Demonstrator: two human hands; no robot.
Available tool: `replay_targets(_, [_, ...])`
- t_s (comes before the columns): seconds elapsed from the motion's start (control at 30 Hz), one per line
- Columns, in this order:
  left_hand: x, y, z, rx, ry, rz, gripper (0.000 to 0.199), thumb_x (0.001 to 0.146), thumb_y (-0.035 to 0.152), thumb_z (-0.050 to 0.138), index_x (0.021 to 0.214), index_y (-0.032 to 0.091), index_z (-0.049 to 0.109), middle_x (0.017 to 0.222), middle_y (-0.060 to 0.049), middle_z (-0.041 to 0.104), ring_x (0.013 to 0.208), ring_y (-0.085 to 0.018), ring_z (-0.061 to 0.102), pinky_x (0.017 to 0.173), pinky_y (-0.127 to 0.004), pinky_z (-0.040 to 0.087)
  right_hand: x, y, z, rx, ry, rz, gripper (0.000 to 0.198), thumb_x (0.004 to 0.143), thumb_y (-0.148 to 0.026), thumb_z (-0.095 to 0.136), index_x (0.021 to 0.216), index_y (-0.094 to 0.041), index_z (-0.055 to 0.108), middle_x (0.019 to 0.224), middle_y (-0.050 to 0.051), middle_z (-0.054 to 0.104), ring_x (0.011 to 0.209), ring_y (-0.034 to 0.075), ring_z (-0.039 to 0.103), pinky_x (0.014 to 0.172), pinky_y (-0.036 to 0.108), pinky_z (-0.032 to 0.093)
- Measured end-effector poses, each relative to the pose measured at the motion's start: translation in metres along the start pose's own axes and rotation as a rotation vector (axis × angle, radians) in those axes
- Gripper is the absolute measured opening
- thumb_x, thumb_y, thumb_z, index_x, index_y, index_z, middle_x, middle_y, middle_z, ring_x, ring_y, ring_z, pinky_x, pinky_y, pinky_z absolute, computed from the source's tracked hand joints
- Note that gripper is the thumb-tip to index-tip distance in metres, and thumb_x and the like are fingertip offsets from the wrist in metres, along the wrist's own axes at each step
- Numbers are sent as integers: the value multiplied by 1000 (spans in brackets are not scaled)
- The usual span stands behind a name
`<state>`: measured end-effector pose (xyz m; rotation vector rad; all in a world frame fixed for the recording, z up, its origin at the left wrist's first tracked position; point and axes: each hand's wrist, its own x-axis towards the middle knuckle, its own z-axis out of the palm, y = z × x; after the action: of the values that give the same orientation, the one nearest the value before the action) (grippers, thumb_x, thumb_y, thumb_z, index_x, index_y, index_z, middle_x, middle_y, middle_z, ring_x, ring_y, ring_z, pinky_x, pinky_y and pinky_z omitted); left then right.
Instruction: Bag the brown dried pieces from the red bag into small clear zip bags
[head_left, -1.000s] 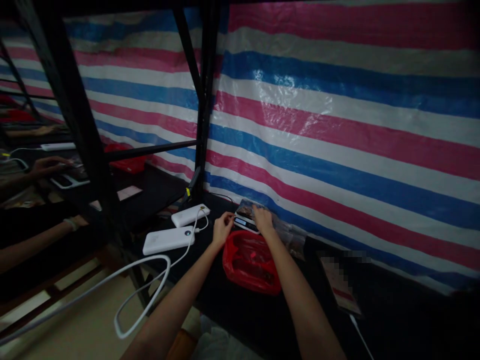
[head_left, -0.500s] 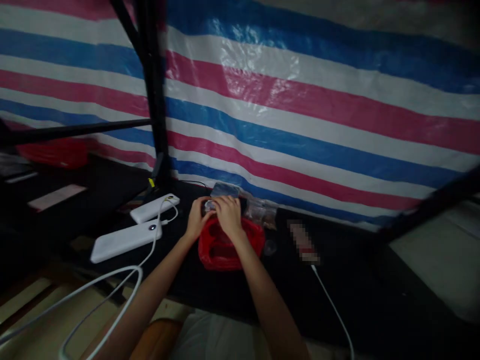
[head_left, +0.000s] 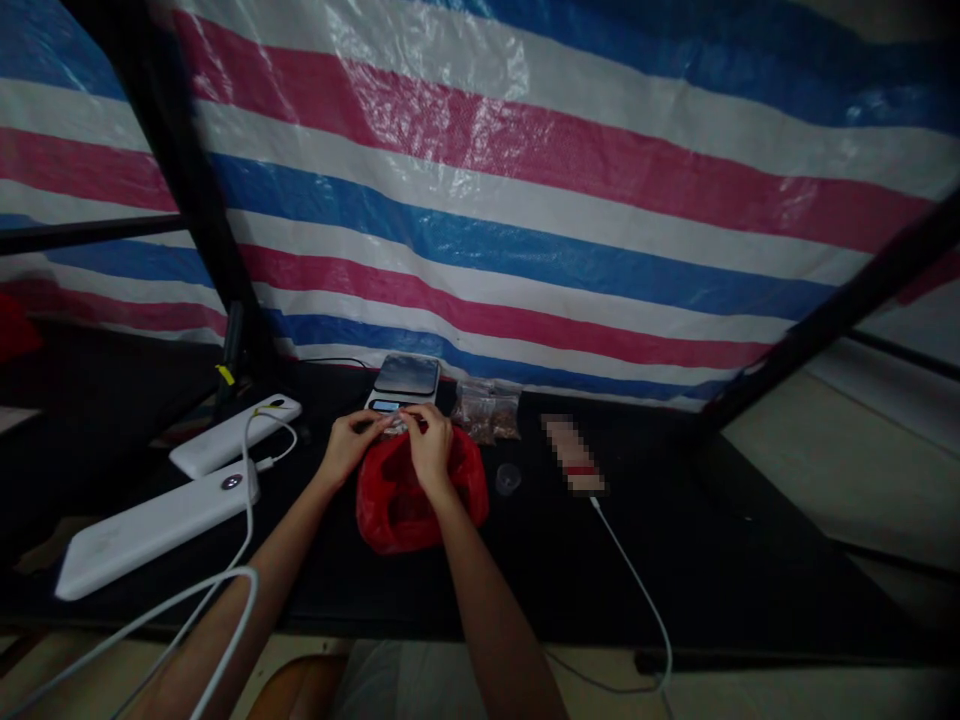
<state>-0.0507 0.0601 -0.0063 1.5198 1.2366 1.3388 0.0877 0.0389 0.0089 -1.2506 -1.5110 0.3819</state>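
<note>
My left hand and my right hand meet over the far rim of a container lined with a red plastic bag. Between the fingertips of both is a small, clear, shiny piece, perhaps plastic film or a little bag; its kind is too small to tell. The fingers of each hand are pinched on it. Just beyond them lies a kitchen scale with a grey top and a lit display, its front edge partly hidden by my hands. What the red bag holds is dark and unclear.
Clear bags of brown bits lie right of the scale. A small clear cup and a blurred-out phone-like thing on a white cable are farther right. Two white power banks with a looping cable lie left.
My view has shifted, so the table things sit farther left. My hands have come back from the scale, whose top and display now show. The small clear piece is now visible between my fingertips.
</note>
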Motion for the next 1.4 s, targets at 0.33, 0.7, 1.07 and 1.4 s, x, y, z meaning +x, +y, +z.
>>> replay_targets(0.33, [0,2,-5,-181,163,-66,33,61,46,65,68,14,66,63,-2,63,56,-12,54,52,-20,43,0,5,12,321,-39,138,15,70,-25,60,85,-20,60,76,0,66,70,15,61,67,25,47])
replay_targets(0.7, [0,3,-13,-75,161,17,31,70,41,59,81,13,66,72,-4,66,67,-15,58,61,-23,44,1,6,8,312,-88,139,11,66,-28,61,71,-19,65,68,1,67,63,16,60,60,26,45])
replay_targets(1.07, [-4,6,-8,-32,199,40,30,75,41,51,77,13,63,70,-3,64,66,-14,57,61,-22,42,2,6,6,358,-75,168,15,68,-28,58,75,-19,67,76,4,68,70,18,61,65,29,46])
replay_targets(1.4, [-9,12,-7,20,187,34,33,78,42,47,83,14,62,73,-3,63,68,-15,56,59,-21,41,4,7,6,393,-15,197,28,65,-29,62,89,-16,56,67,1,62,63,15,57,66,28,44])
